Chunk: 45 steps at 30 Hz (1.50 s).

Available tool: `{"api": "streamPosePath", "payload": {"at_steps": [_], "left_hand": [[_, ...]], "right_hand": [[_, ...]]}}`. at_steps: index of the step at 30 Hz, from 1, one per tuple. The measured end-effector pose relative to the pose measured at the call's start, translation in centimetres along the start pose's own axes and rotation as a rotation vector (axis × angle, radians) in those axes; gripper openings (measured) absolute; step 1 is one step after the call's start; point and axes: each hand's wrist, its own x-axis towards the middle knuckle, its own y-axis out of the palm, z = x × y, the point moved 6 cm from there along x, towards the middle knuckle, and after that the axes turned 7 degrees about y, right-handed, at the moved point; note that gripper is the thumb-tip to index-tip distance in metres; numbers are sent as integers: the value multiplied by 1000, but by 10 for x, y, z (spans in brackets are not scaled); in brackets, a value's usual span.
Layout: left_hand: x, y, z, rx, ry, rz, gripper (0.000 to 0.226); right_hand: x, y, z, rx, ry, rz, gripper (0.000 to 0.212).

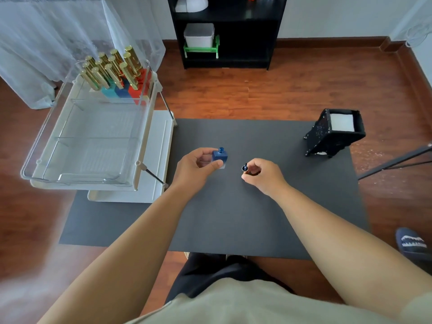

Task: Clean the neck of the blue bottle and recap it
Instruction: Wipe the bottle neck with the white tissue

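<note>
Dark mat (233, 206) lying over wooden floor, black shelf (228, 31) standing behind. No readable writing showing anywhere. Clear tray (91, 141) at left carrying roughly eleven gold-capped bottles (112, 69). Left hand (195, 167) gripping one blue bottle (220, 155), uncapped, on mat's centre. Right hand (261, 175) pinching its cap (244, 168), brush end showing. One black box (333, 133) sitting at right.

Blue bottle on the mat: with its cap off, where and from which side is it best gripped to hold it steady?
Take the blue bottle by its square body, across two opposite flat faces, coming in low from the left as the left hand does. It stands upright with its neck open, so a side grip likely leaves the top free for the right hand, which holds the cap.
</note>
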Motion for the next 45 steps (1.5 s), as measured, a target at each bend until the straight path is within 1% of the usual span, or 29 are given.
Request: {"api": "streamPosePath", "payload": {"at_steps": [8,16,18,21,24,26,28,31,33,36,38,39,41,43,45], "left_hand": [[2,7,3,-6,-2,9,26],[3,9,0,-9,10,2,25],[4,9,-3,-21,13,-6,25],[5,10,-12,-53,37,-14,25],[8,11,-29,-77,91,-15,24],[11,15,-42,-83,133,-4,25],[14,20,-56,-88,173,12,25],[19,35,-78,-100,223,53,24],[20,48,-91,-105,253,88,25],[21,67,-106,-105,276,141,25],[19,79,-112,-116,277,174,25],[19,84,-114,-118,276,187,26],[17,94,-117,-111,277,205,26],[16,102,-119,-109,272,220,26],[15,108,-119,-118,262,235,26]], "right_hand": [[1,3,-8,49,-19,-9,15],[1,2,-8,26,-56,25,28],[1,1,-9,11,-50,55,35],[-3,-1,-11,13,-27,113,53],[-14,-17,-7,41,-31,88,61],[-25,-36,3,67,-83,32,59],[-37,-60,18,77,-175,-44,54],[-52,-110,40,35,-290,-229,42],[-56,-147,46,-4,-302,-387,33],[-57,-201,46,-57,-299,-611,26],[-54,-227,44,-109,-299,-694,23],[-50,-236,42,-143,-279,-698,21],[-38,-245,38,-244,-208,-650,16],[-23,-243,35,-416,-126,-564,11],[-9,-237,32,-551,-35,-466,14]]}}
